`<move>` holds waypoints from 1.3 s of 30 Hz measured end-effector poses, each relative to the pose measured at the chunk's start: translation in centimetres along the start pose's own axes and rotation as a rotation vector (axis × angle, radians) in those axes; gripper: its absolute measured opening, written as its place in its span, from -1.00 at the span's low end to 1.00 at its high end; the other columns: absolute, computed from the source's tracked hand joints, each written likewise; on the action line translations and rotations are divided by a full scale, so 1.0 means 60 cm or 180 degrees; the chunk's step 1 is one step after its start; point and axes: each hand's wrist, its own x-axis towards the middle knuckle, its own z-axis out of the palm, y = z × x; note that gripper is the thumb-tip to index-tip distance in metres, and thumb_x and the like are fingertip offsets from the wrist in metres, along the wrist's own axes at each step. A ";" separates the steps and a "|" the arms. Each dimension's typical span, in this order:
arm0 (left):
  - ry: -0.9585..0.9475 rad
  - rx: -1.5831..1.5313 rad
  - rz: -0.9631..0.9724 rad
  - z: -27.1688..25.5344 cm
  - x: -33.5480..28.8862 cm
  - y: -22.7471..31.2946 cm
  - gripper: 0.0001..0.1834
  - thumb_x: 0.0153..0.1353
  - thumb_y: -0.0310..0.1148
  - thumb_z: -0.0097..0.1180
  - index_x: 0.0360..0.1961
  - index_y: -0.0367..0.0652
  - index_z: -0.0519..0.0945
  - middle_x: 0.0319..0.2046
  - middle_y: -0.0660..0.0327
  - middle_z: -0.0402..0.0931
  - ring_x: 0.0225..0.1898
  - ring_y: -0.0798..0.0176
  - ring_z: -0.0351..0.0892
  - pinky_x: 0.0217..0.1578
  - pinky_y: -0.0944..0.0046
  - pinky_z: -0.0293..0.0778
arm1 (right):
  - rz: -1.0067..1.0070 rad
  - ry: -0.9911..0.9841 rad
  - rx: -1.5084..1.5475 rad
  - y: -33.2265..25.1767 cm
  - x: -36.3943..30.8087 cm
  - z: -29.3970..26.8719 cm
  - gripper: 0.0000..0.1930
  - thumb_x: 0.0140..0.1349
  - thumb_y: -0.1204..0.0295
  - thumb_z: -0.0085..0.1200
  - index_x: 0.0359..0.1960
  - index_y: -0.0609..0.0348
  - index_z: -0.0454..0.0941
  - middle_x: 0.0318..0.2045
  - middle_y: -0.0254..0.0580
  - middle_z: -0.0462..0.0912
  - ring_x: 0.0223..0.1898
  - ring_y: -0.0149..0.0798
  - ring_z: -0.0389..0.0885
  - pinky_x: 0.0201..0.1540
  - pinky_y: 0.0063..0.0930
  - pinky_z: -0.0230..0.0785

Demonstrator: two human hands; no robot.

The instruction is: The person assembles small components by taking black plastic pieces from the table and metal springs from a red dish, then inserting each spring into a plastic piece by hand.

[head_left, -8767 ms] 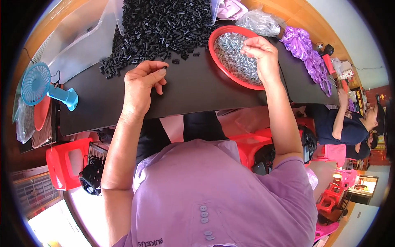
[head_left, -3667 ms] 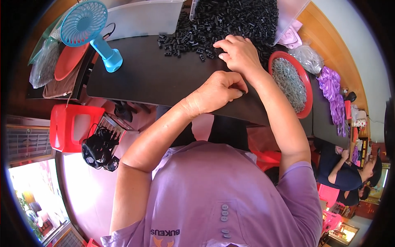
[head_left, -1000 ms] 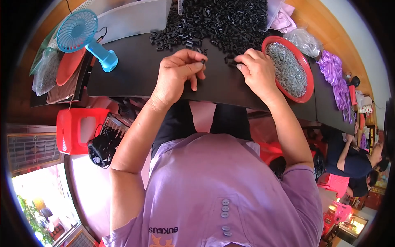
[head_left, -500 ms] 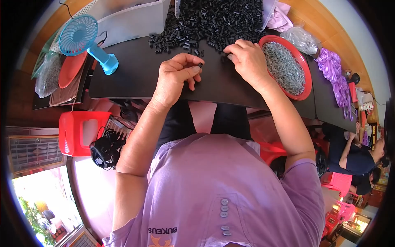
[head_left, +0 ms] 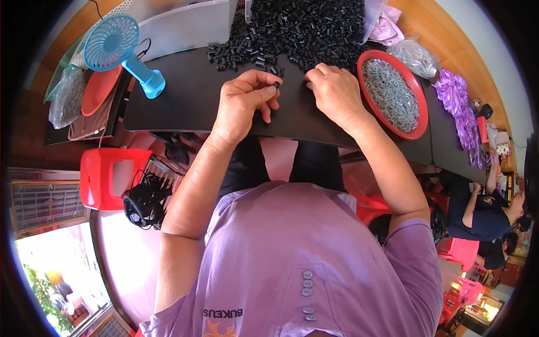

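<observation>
Slipping back a touch toward the body since the last frame, the right hand [head_left: 336,95] is leaving the edge of the black pieces, while the left hand [head_left: 238,104] is staying almost put. That left grip is pinching tight, thumb against forefinger, and a small black plastic piece [head_left: 277,85] is sitting right between the tips, presumably because something so tiny is leaving no room for a fuller hold; the spare fingers are curling loosely clear. Across from it, the right grip is bending downward, fingertips gathering close over the dark smooth surface [head_left: 185,101], but the back of the hand is blocking the view, so I cannot tell whether it is holding anything.

Just beyond, a big heap of short black plastic pieces [head_left: 314,33] is spreading toward both hands, seemingly lying there for easy picking. Just beside the right wrist, a red oval plastic bowl [head_left: 423,109] is carrying a mass of small silvery pieces [head_left: 390,95], its raised rim probably keeping them from mixing with the black ones. Over on the left, a light-blue plastic fan [head_left: 111,44] is standing well apart, likely leaving the hands room. Farther off at right, a person in dark clothing [head_left: 477,213] is reaching one arm out.
</observation>
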 end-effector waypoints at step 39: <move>0.0085 0.0102 0.0055 0.008 0.008 0.001 -0.83 0.26 -0.56 0.11 -0.16 -0.42 0.59 -0.39 0.14 0.56 -0.45 0.37 0.55 -0.56 0.46 0.46 | 0.1147 0.0045 0.3078 0.019 -0.012 -0.003 -0.88 0.14 0.57 0.20 -0.27 0.27 0.62 -0.39 -0.29 0.66 -0.36 -0.42 0.58 -0.22 -0.50 0.43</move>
